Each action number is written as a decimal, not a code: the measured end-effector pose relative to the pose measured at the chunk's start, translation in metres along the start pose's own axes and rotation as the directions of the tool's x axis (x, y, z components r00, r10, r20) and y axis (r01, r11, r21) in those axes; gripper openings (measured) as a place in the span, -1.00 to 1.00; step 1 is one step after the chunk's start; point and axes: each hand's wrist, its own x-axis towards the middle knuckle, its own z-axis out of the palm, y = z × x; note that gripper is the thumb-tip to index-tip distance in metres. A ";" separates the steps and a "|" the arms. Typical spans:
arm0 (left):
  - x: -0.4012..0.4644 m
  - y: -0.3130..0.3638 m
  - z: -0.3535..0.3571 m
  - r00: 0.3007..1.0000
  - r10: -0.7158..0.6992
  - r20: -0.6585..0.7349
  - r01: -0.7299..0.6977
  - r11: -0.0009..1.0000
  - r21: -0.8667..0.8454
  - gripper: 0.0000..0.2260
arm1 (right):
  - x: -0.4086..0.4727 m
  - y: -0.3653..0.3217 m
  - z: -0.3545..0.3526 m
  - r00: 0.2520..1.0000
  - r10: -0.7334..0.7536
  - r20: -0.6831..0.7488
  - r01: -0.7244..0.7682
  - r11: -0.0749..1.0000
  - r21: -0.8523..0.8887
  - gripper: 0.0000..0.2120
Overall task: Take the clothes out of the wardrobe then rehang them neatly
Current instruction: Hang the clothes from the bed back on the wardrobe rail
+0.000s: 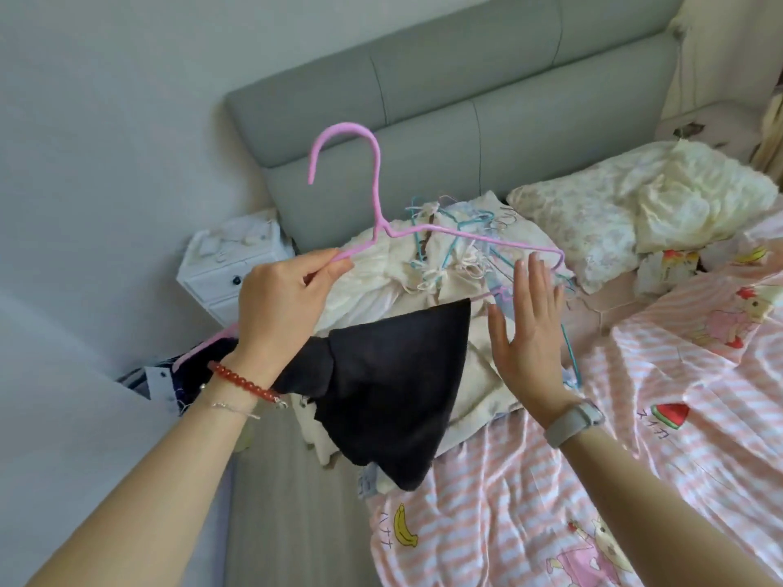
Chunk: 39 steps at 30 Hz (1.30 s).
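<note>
Pink hanger (423, 235) held up over bed, hook pointing up-left. Left hand (284, 307) pinches its left shoulder wire btwn thumb and fingers, clamped on it. Black garment (394, 387) hangs off the hanger's lower part below the left hand, bunched near the wrist and fanning down to the right. Right hand (529, 328) open, fingers straight and spread a bit, palm fwd, just beside the garment's right edge near the hanger's right end; can't tell if it touches either. Behind both: pile of cream clothes (402, 281) on the bed w/ several blue and pink wire hangers (466, 230) tangled on top. Pink striped bedsheet (635, 417) w/ fruit prints at right, grey headboard (466, 99) behind, white nightstand (229, 264) at left. Red bead bracelet (245, 381) on left wrist, grey watch (576, 421) on right wrist.
</note>
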 end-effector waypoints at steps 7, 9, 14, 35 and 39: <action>-0.003 0.018 -0.090 0.984 -0.168 -0.062 0.159 0.978 -0.136 -0.89 | 0.013 -0.094 0.024 0.866 -0.425 0.262 0.444 0.896 -0.013 -0.57; -0.015 0.021 -0.113 0.978 -0.203 -0.043 0.194 0.968 -0.161 -0.91 | 0.021 -0.114 0.023 0.823 -0.505 0.258 0.530 0.847 -0.032 -0.59; -0.064 0.011 -0.158 0.916 -0.399 -0.029 0.387 0.902 -0.192 -0.85 | 0.003 -0.159 0.021 0.762 -0.624 0.174 0.623 0.780 0.067 -0.74; -0.376 0.034 -0.273 0.607 -0.778 0.161 0.776 0.537 -0.330 -0.90 | -0.251 -0.252 -0.032 0.299 -0.880 0.368 0.745 0.456 0.486 -0.52; -0.427 0.031 -0.312 0.564 -0.825 0.028 0.809 0.545 -0.220 -0.80 | -0.303 -0.284 -0.041 0.240 -0.914 0.328 0.655 0.401 0.640 -0.67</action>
